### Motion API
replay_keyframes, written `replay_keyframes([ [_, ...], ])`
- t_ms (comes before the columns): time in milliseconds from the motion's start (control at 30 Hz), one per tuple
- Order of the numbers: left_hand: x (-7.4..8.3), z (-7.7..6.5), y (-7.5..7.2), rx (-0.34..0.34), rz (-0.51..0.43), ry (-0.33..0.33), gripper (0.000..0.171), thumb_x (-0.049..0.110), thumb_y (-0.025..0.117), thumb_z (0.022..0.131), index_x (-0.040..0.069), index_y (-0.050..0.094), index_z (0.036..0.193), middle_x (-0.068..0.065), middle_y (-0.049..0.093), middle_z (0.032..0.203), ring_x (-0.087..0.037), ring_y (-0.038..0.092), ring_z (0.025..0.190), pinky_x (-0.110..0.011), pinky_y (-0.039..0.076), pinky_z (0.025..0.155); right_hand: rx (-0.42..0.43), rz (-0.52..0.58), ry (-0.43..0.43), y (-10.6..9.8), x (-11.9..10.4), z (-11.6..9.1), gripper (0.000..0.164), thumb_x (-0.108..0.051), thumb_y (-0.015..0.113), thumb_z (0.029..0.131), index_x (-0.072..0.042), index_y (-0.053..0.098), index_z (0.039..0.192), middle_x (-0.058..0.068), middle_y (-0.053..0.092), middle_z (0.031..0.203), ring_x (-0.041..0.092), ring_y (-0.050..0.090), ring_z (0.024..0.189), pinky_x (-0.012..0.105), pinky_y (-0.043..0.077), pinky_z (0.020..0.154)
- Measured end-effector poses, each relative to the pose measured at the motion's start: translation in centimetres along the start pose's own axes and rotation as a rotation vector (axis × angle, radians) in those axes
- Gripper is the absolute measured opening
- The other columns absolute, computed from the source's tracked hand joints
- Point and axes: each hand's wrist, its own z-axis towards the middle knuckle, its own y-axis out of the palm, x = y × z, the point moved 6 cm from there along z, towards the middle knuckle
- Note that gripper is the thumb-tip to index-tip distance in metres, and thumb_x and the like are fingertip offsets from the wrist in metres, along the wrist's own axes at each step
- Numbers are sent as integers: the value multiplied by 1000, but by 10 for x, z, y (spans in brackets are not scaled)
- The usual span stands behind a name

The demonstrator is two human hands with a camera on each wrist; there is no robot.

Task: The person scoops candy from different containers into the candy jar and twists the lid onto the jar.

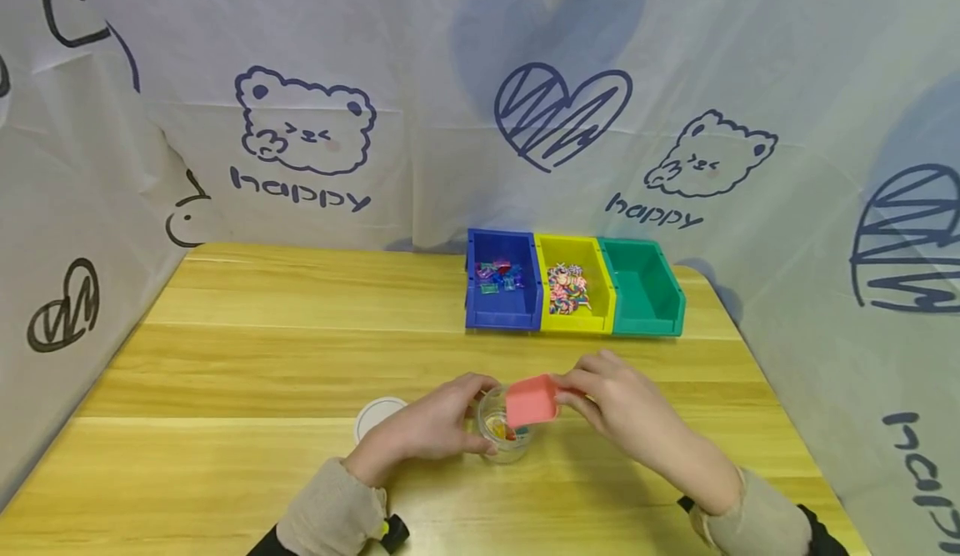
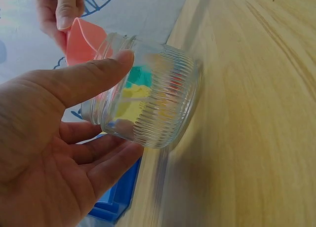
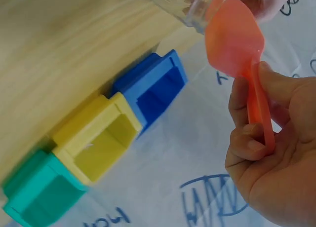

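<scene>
My left hand (image 1: 431,423) grips a clear glass jar (image 1: 510,453), thumb on the near side and fingers on the far side. The jar, ribbed lower down in the left wrist view, stands on the table with a few yellow and red pieces inside. By its handle, my right hand (image 1: 626,398) holds a pink scoop (image 1: 531,402). The scoop is tilted over the jar's mouth, its bowl overlapping the rim. In the right wrist view, the fingers curl round the scoop handle (image 3: 258,111) and the bowl looks bare.
A white round lid (image 1: 377,413) lies beside my left wrist. Three joined bins stand at the back: blue (image 1: 510,320) with shiny coloured pieces, yellow (image 1: 577,323) with striped multicoloured ones, and green (image 1: 641,289), with nothing visible inside. Behind them hangs a printed white cloth (image 1: 442,181).
</scene>
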Motion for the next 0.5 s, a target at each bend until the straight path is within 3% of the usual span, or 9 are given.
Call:
replay_keyframes([
  [200,-1,-1,0,-3,2,-11,75,20,90,82,3,52,144,-13,61,137,-28,62,120,-41,54,102,13,-127,-112,-4,-16,7,14,-19,87,85,-11,81,95,-3,64,82,12,47,75,23,45,61],
  [500,-2,-1,-1,-4,25,-15,74,21,90,82,5,52,144,-11,61,137,-25,62,120,-37,53,102,-26,-169,-137,-1,-24,9,15,-18,85,87,-10,80,99,-1,66,85,14,51,79,22,50,62],
])
